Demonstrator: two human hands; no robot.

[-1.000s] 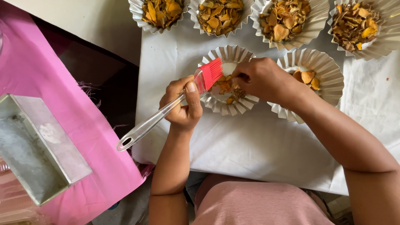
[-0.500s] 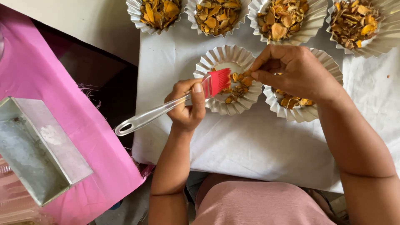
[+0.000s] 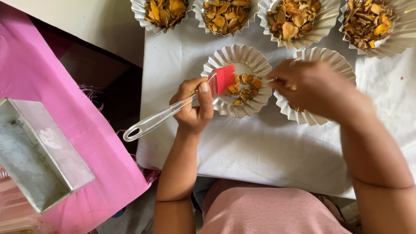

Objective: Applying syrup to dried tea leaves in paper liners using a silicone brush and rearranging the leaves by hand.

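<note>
A silicone pastry brush (image 3: 182,106) with a red bristle head and a clear handle is held in the left hand (image 3: 193,108), the fingers curled fully round the upper handle and the thumb laid along it toward the bristles. The red head is poised over the left inner edge of a fluted white paper cup (image 3: 255,65), just beside a small heap of dried orange-yellow pieces (image 3: 243,89) lying in that cup; whether the bristles touch them cannot be told. The looped end of the handle is pointed down and to the left, off the edge of the white cloth (image 3: 260,151). The right hand (image 3: 314,89), blurred, is spread loosely over a second fluted paper cup (image 3: 323,56) just beside the first; whether anything is pinched in its fingertips cannot be told. Four fuller cups of dried pieces (image 3: 294,17) are ranged along the top. A pink cloth (image 3: 52,95) and a grey metal tin (image 3: 34,160) are seen well apart at the left.
</note>
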